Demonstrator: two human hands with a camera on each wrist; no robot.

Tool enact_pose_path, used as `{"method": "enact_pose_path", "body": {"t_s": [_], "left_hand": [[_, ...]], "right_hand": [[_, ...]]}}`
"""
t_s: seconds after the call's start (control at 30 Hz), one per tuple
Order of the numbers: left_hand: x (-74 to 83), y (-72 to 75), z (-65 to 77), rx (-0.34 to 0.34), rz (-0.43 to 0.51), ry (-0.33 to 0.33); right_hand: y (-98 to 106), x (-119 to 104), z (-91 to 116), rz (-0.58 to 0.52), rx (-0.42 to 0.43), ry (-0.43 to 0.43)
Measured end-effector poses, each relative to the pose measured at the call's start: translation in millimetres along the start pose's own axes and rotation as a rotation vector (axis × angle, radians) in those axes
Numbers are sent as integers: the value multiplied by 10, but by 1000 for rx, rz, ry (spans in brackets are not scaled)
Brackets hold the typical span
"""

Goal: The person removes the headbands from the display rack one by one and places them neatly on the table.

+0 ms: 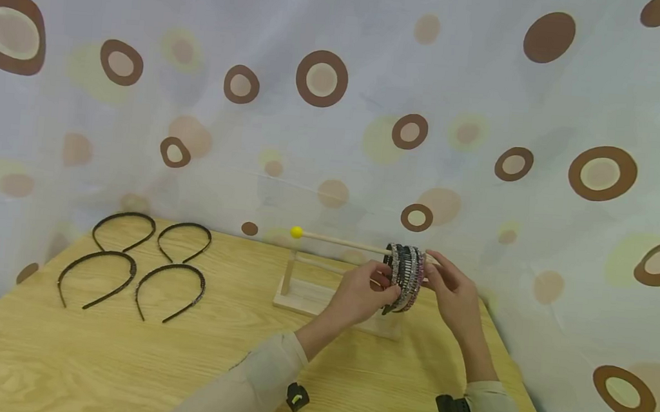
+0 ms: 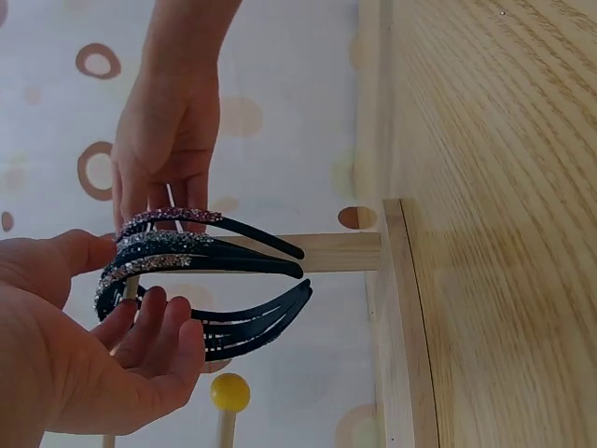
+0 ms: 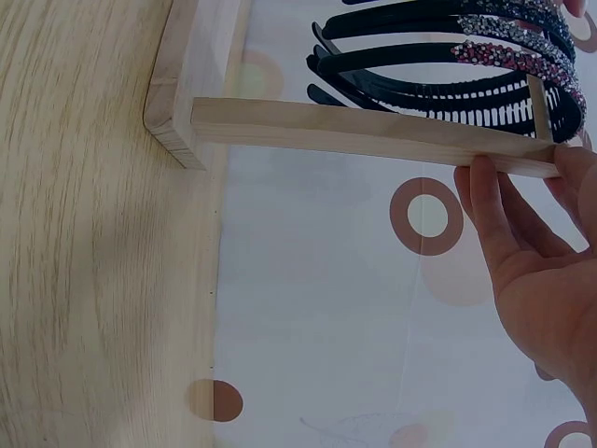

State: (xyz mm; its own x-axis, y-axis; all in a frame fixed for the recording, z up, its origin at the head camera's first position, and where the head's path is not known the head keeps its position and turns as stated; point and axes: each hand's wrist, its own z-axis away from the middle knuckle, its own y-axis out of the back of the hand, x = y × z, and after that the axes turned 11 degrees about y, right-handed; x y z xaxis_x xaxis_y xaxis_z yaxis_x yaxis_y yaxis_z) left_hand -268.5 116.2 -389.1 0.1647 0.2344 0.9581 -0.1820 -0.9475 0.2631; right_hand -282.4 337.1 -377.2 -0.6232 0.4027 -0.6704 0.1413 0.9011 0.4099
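Observation:
Several glittery black headbands (image 1: 404, 280) hang together on the right end of a wooden rod (image 1: 341, 240) belonging to a small wooden stand (image 1: 305, 301). My left hand (image 1: 360, 294) holds the bunch from its left side, thumb and fingertips around the bands, as the left wrist view also shows on the headbands (image 2: 177, 245). At the right end, my right hand (image 1: 456, 297) pinches the top of the stand's upright post (image 3: 373, 129). Silver and pinkish glitter covers the tops of the bands, and some have comb teeth inside.
Several black headbands (image 1: 99, 252) lie spread out on the left of the wooden table (image 1: 224, 366). A yellow ball (image 1: 297, 232) caps the rod's left end. A spotted cloth (image 1: 335, 142) rises behind the table and along its right side.

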Motion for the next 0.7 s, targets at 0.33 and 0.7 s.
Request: {"method": "enact_pose_path", "body": {"t_s": [0.33,0.7], "left_hand": [[16,-29,10,55,46,-53],[-15,-43,-27,70,55,-77]], "right_hand": [[-12,174,13,-21,12,16],[2,167,5,-37,12,12]]}}
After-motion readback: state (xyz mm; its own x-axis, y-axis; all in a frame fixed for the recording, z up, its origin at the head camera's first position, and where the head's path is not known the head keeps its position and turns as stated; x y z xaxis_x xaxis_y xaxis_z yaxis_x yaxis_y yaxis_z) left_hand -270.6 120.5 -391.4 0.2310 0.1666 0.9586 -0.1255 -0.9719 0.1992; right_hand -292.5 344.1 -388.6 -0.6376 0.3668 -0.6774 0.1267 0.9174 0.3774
